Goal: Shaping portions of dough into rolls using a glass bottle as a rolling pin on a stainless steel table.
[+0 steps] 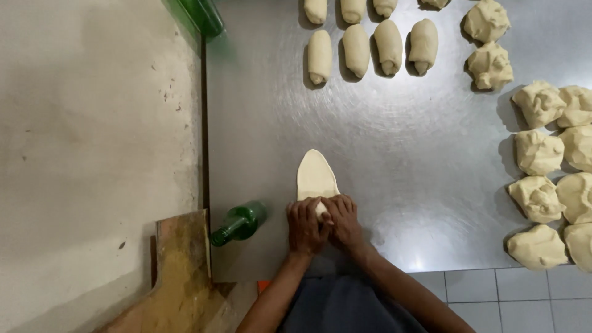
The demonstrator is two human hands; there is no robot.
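Dough (316,174), flattened into a long pale tongue, lies on a steel surface (394,148) near its front edge, narrow tip pointing toward the far edge. The left hand (305,226) and right hand (343,221) sit side by side on the near end of the dough, fingers curled down over it and pressing, so that end is bunched into a small roll under the fingertips. Both hands are closed loosely on the dough rather than lifting it; the thumbs are hidden.

Just beside the left hand, by the surface's left edge, a green bottle (239,223) lies on its side, neck pointing to the front left corner, within easy reach. A second green bottle (202,15) lies at the far left corner.

Along the far edge, finished rolls (372,48) stand in neat rows, spaced apart so they do not stick. Down the right edge, rough lumps (542,154) of unshaped dough are crowded together, many touching, well apart from the hands.

A worn wooden board (182,271) sits off the front left corner. White tiles (505,299) show below the front edge, beside the person's dark apron (345,305).
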